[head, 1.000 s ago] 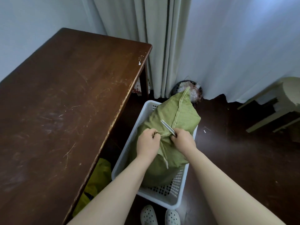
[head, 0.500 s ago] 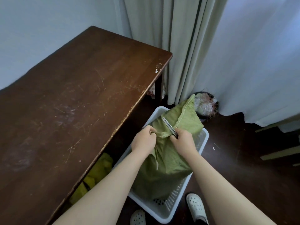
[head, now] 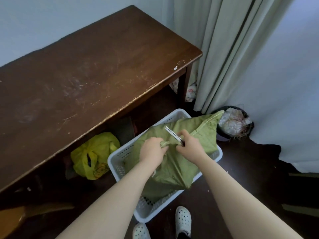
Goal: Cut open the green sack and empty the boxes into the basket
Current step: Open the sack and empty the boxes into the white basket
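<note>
Floor (head: pixel 241 195): white basket (head: pixel 119 163) holds green sack (head: pixel 174 169).

A green sack (head: pixel 181 163) lies slumped in a white perforated basket (head: pixel 113 161) on the dark floor, beside a scratched brown table (head: pixel 86 75); the left hand (head: pixel 151 152) grips a bunched fold of the sack near its top; the right hand (head: pixel 189 149), just beside it, holds a slim metal tool (head: pixel 173 134) that slants up and away over the cloth; a yellow bag (head: pixel 93 156) sits under the table; a round bin (head: pixel 233 123) stands behind the basket, by the curtain (head: pixel 224 49).
</note>
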